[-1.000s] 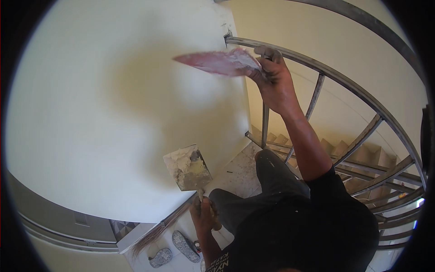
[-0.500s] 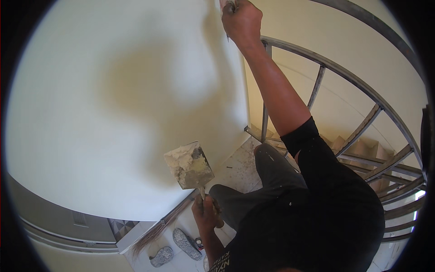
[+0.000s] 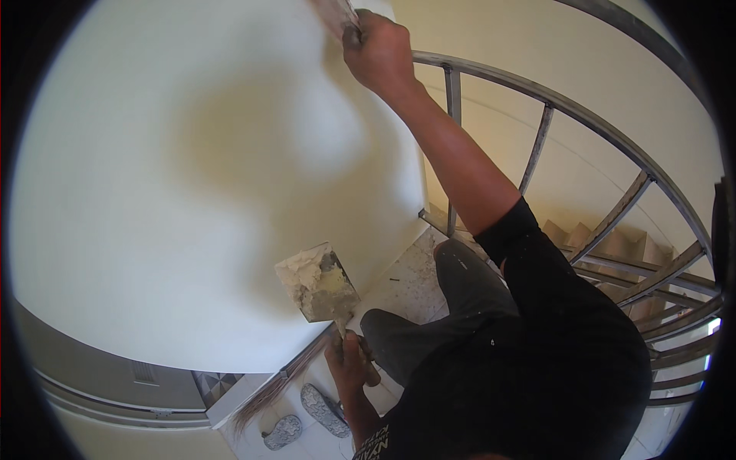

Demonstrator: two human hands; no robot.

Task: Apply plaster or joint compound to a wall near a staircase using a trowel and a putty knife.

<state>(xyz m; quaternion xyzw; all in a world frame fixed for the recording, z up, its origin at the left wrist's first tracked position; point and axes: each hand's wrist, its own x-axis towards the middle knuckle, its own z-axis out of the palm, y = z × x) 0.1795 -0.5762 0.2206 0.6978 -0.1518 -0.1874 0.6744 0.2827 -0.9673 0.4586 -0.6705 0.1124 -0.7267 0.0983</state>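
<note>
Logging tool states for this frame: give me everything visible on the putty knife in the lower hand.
The putty knife is a broad, flat blade, metal by the look, flaring from a narrow neck to a wide straight edge. Its face is smeared with pale and grey filler, heaped thickest at the upper left corner. It points up and to the left, tilted, close in front of the cream wall; contact with it cannot be told. The left hand grips its handle, which is mostly hidden.

Bright daylight, fisheye-bent edges, soft shadows

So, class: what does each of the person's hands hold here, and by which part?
The left hand grips a putty-laden trowel by its handle. The right hand grips a second blade by its handle, high against the wall.
</note>
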